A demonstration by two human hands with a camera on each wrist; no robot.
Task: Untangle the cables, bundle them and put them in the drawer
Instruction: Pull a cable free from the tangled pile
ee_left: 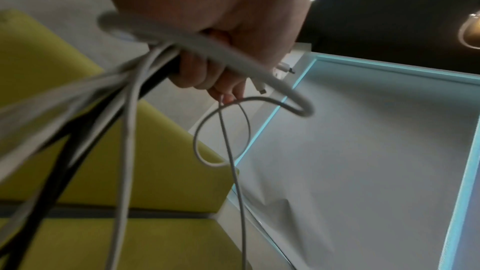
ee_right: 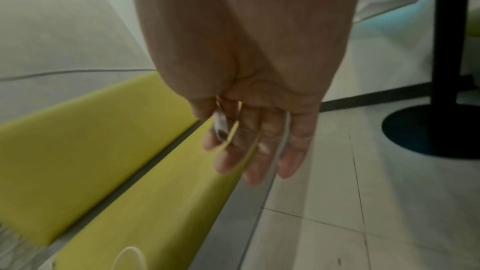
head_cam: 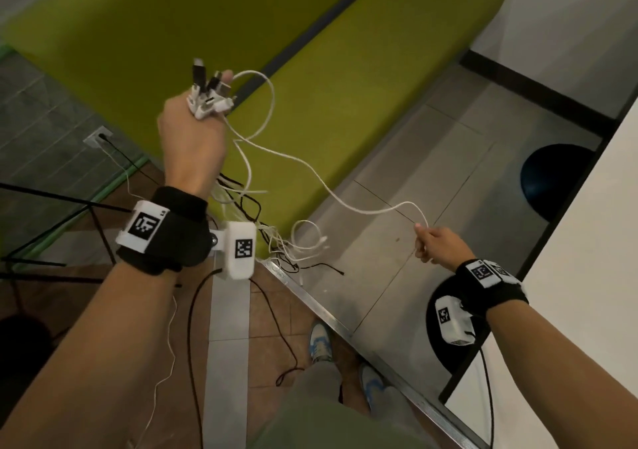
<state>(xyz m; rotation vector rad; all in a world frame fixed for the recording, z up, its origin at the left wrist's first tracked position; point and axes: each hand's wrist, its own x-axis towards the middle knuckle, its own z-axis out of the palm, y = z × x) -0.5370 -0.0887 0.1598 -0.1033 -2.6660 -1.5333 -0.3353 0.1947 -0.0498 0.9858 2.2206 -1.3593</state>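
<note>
Nearest, at the bottom of the head view, are the person's olive trousers (head_cam: 321, 414) and blue-and-white shoes (head_cam: 319, 341) on the brown and grey tiled floor (head_cam: 407, 158), where a thin black lead (head_cam: 193, 345) trails.

The right hand (head_cam: 440, 246), low and out to the right beside the white tabletop (head_cam: 587, 241), pinches the end of one thin white cable (head_cam: 328, 183) between thumb and forefinger, the other fingers loosely curled. In the right wrist view the picture is blurred, but a small white plug (ee_right: 221, 123) seems to sit against the thumb side of the fingers (ee_right: 262, 151), which point downward.

That white cable runs up and leftward through the air, over the edge of the long lime-green padded bench (head_cam: 345, 69), to the left hand (head_cam: 193, 138). The left hand is raised and clenched around a bunch of white and black cables (head_cam: 241, 207); their connector ends (head_cam: 210, 96) stick up out of the top of the fist past the fingertips, while the loose lengths hang below the wrist and spread onto the floor by the bench corner. In the left wrist view the strands (ee_left: 124, 110) pass through the curled fingers (ee_left: 197, 73), and one white loop (ee_left: 221, 130) dangles under them.

Farther right, a dark round pedestal base (head_cam: 552, 179) stands under the tabletop.
</note>
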